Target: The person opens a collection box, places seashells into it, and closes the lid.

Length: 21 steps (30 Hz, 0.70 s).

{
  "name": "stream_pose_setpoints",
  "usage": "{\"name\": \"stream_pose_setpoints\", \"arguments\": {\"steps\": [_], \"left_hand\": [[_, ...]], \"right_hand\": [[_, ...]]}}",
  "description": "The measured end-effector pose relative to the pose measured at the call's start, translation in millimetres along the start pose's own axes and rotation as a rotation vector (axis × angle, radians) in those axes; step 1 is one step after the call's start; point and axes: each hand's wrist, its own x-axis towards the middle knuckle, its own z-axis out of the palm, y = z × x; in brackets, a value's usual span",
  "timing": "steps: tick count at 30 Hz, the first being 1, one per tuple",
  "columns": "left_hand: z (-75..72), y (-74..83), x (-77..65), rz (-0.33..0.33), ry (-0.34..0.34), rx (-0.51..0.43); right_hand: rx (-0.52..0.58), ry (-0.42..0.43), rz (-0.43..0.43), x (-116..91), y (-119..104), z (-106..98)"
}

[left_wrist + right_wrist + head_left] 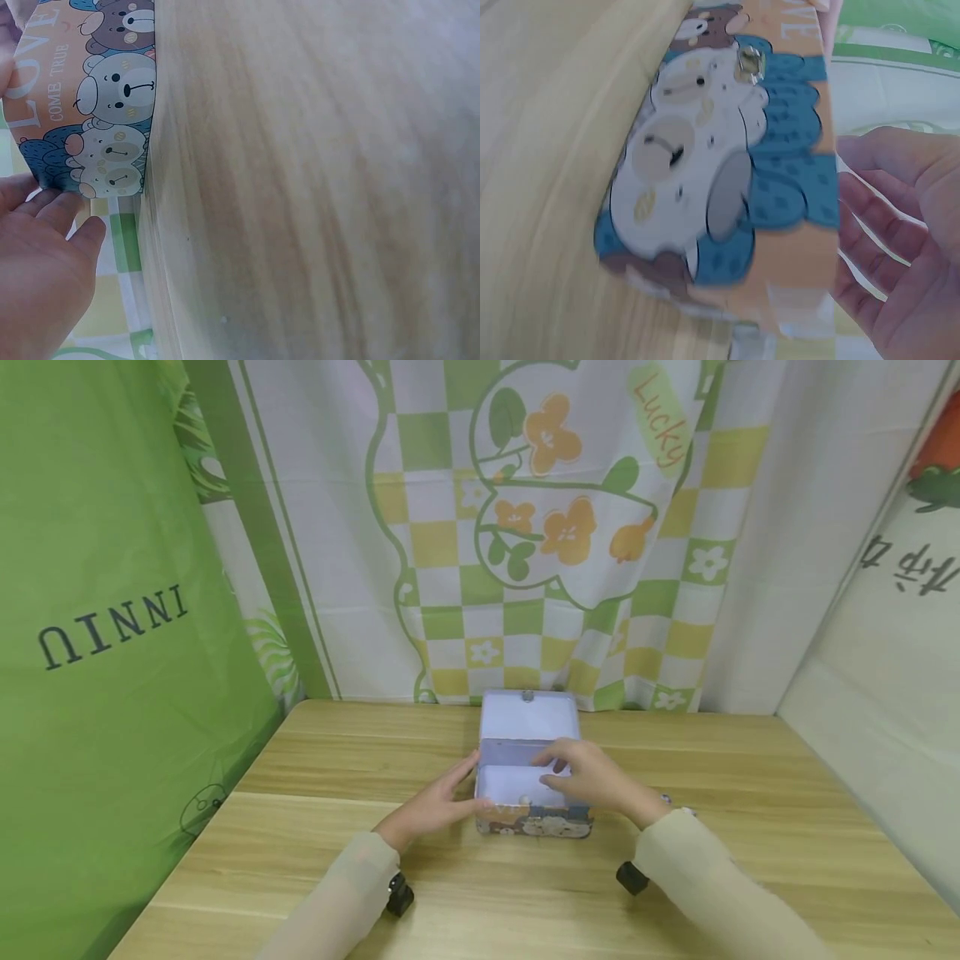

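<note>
A small hinged tin box (534, 821) stands on the table with its lid (528, 717) tipped back; the inside is pale lilac. Cartoon bears and the words "LOVE COME TRUE" decorate its front, seen closely in the left wrist view. My left hand (435, 808) rests against the box's left side, fingers extended and thumb near the front rim. Over the box's inside is my right hand (588, 774), its fingers loosely bent and thumb apart, with nothing visible between them. In the right wrist view, the box front partly hides those fingertips.
The wooden table (300, 860) reaches back to a patterned curtain (525, 643). A green cloth (112, 710) hangs at the left and a white one (885, 693) at the right. Some small bluish thing (666, 798) lies beside my right wrist, partly hidden by the sleeve.
</note>
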Motion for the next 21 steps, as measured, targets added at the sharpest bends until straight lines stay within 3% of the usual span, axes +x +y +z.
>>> {"name": "stream_pose_setpoints", "arguments": {"steps": [15, 21], "left_hand": [[0.0, -3.5, 0.6, -0.001, 0.003, 0.04], [0.7, -4.8, 0.8, -0.001, 0.0, 0.04]], "right_hand": [[-0.037, 0.085, 0.078, -52.5, 29.9, -35.1], [-0.066, 0.06, 0.114, -71.1, 40.7, -41.4]]}}
